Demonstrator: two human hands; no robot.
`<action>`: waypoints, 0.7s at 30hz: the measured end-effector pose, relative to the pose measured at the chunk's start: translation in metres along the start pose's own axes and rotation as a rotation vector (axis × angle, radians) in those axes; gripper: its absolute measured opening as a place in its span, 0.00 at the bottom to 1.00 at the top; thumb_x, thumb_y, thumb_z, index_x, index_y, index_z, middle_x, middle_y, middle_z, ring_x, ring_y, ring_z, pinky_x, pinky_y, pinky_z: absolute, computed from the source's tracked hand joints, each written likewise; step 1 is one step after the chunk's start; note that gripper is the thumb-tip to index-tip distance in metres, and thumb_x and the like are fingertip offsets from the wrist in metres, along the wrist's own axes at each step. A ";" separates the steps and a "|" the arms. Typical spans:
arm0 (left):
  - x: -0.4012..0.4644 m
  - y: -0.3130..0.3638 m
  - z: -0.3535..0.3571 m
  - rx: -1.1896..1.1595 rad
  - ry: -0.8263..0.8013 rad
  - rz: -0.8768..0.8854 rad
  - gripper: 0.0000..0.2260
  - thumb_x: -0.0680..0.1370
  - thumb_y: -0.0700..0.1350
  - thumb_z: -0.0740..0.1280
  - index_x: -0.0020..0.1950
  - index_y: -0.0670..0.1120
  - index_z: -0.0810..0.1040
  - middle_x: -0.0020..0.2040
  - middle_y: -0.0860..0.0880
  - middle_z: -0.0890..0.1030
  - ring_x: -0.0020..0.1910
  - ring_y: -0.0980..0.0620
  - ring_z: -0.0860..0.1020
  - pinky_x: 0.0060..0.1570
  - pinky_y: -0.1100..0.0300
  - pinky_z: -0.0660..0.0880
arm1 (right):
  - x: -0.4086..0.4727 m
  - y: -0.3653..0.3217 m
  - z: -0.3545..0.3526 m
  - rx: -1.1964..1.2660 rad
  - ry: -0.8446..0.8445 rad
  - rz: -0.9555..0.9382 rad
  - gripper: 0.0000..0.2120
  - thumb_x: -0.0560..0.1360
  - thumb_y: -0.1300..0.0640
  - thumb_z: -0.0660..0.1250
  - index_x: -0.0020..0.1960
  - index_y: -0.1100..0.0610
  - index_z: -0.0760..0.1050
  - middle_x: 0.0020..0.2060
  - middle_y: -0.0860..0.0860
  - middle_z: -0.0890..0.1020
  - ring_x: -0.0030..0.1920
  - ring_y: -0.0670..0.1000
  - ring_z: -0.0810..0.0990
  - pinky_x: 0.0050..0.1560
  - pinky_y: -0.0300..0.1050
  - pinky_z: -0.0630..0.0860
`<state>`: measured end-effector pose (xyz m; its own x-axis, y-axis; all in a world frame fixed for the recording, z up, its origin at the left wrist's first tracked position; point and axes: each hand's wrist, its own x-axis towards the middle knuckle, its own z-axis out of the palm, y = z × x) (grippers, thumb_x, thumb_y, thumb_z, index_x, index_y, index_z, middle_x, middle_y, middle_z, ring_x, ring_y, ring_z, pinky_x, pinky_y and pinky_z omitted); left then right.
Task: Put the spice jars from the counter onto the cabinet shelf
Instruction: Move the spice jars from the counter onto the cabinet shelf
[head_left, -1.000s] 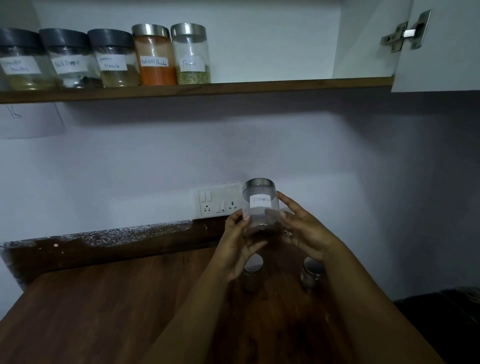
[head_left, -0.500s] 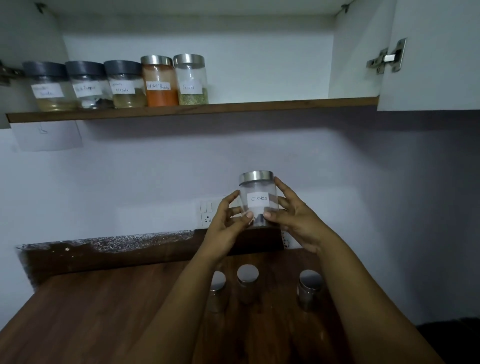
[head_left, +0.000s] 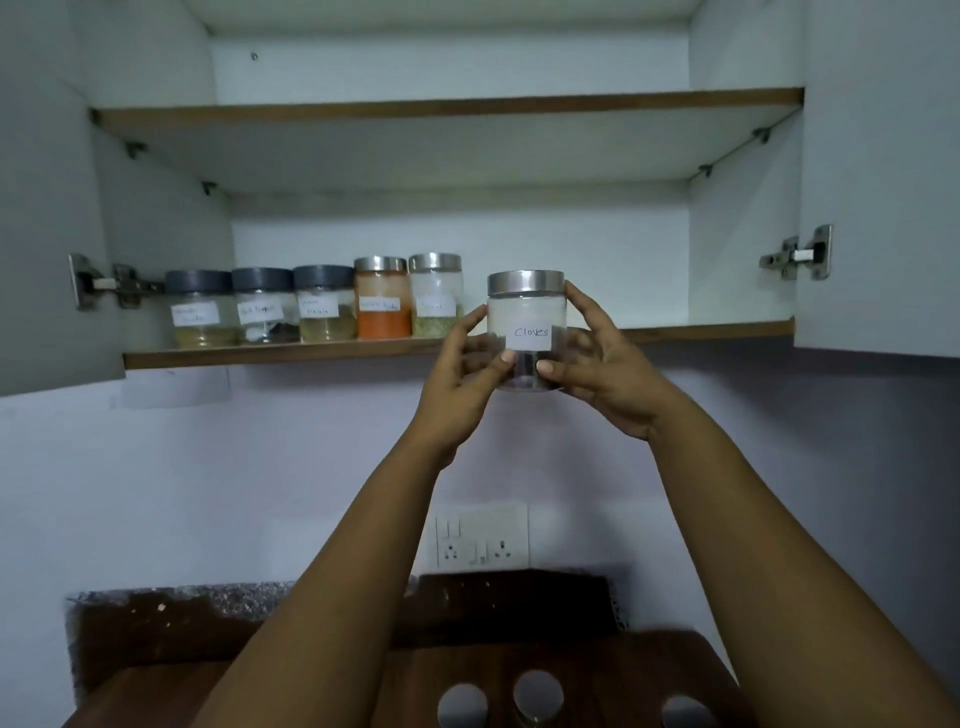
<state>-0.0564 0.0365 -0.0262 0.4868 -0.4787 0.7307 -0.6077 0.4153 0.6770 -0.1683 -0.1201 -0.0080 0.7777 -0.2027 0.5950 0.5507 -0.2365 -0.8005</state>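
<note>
Blurring shelf-jar labels (head_left: 312, 310), hands (head_left: 462, 379) partly around cloves jar (head_left: 525, 322).

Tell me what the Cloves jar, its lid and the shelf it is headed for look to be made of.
Clear round Cloves jar: see-through glass or plastic, unclear which. Its silver lid: brushed metal, by its dull sheen. Lower cabinet shelf: white laminated board with brown wood-look edge.

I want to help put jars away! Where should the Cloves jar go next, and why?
Probably forward onto the shelf, just right of the last silver-lidded jar. Both hands, left and right, hold the Cloves jar in front of the shelf edge, and the five jars there stand in a row with bare shelf to their right.
</note>
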 end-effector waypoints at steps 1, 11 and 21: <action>0.010 0.004 -0.003 0.009 -0.004 0.011 0.25 0.78 0.47 0.68 0.73 0.58 0.65 0.65 0.48 0.74 0.62 0.52 0.76 0.61 0.55 0.75 | 0.010 -0.006 -0.001 0.010 -0.002 -0.003 0.43 0.70 0.70 0.73 0.73 0.37 0.62 0.65 0.54 0.74 0.61 0.53 0.80 0.51 0.48 0.81; 0.100 -0.004 -0.027 0.224 -0.013 0.027 0.28 0.78 0.47 0.68 0.76 0.54 0.62 0.69 0.46 0.73 0.61 0.48 0.77 0.61 0.48 0.76 | 0.107 -0.018 -0.017 -0.172 0.029 0.071 0.46 0.69 0.71 0.74 0.77 0.44 0.56 0.61 0.57 0.77 0.57 0.50 0.81 0.48 0.38 0.80; 0.114 -0.048 -0.025 1.056 0.250 0.360 0.13 0.80 0.45 0.59 0.63 0.43 0.73 0.51 0.45 0.80 0.48 0.48 0.79 0.44 0.56 0.76 | 0.152 0.000 -0.030 -0.418 0.029 0.235 0.49 0.68 0.68 0.76 0.78 0.45 0.54 0.62 0.59 0.75 0.63 0.56 0.77 0.68 0.53 0.72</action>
<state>0.0442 -0.0185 0.0268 0.2171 -0.2473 0.9443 -0.9035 -0.4172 0.0984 -0.0589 -0.1797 0.0844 0.8545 -0.3214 0.4081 0.1878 -0.5415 -0.8195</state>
